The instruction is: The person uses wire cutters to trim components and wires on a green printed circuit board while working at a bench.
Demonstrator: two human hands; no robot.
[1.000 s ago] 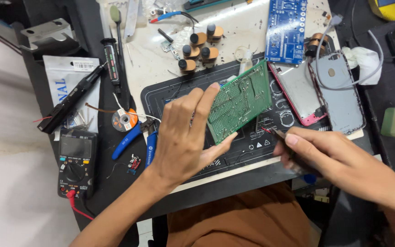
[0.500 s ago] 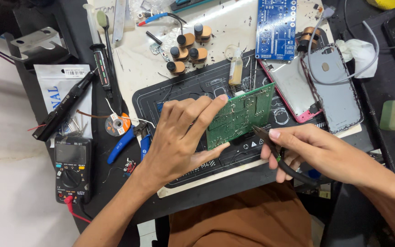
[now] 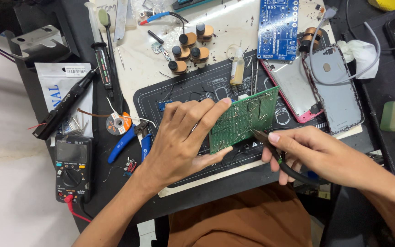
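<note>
Cluttered electronics bench, seen from above: a dark printed work mat [image 3: 179, 98] lies on a pale board. Left hand [image 3: 181, 139] holds the green rectangular circuit board [image 3: 244, 118] tilted above the mat's centre, thumb under its near edge, fingers spread along its left edge. Right hand [image 3: 314, 153] closes round black-handled pliers [image 3: 277, 158], whose tip touches the board's near-right edge. For a clean result, the board is best gripped by its edges and kept steady, with only the tip brought to the joint. Left lie a black multimeter [image 3: 72, 165] and blue-handled cutters [image 3: 128, 139]; far right, a blue circuit board [image 3: 277, 28] and an opened pink-framed phone [image 3: 298, 91].
</note>
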